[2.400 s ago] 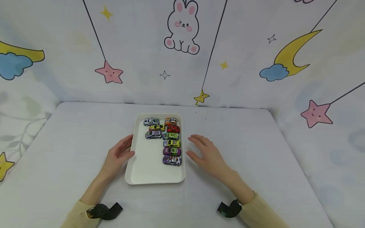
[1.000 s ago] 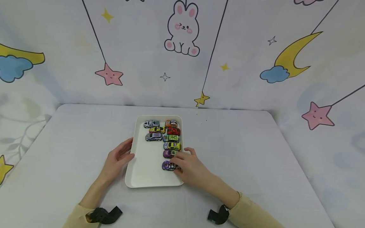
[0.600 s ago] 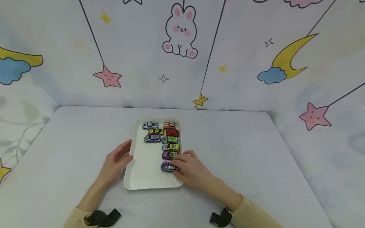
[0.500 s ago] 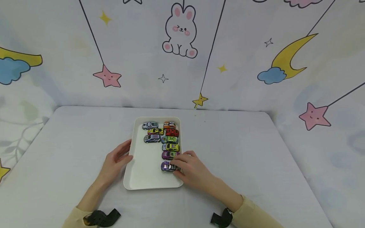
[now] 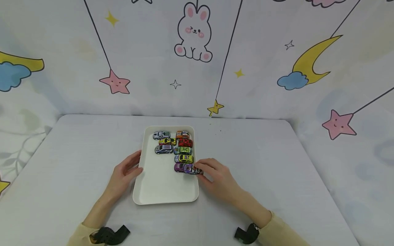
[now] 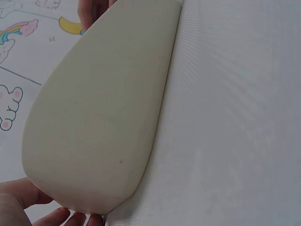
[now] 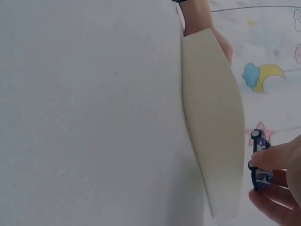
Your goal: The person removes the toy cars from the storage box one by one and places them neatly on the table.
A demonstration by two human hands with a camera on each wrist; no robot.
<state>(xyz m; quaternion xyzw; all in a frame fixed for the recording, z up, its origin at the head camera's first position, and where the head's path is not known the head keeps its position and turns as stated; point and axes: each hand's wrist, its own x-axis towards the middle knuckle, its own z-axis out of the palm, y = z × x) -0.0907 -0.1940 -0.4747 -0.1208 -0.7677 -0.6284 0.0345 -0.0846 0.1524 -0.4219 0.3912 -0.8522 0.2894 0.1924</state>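
Observation:
My right hand pinches a purple toy car between thumb and fingers, over the right rim of a white tray. In the right wrist view that toy car is raised above the tray wall. It partly covers a magenta toy car in the head view. My left hand holds the tray's left edge, thumb at the rim and fingers against the outside wall. Several other toy cars lie in the tray: a right column with a yellow car, and a shorter left group with a silver car.
The tray stands on a table with a white cloth. Behind it rises a white backdrop printed with a rabbit, stars and moons. Black wrist cameras are strapped at both cuffs.
My right hand reached into the tray, took hold of the lowest purple car in the right column, and has lifted it up and to the right. The left hand stays at the tray.

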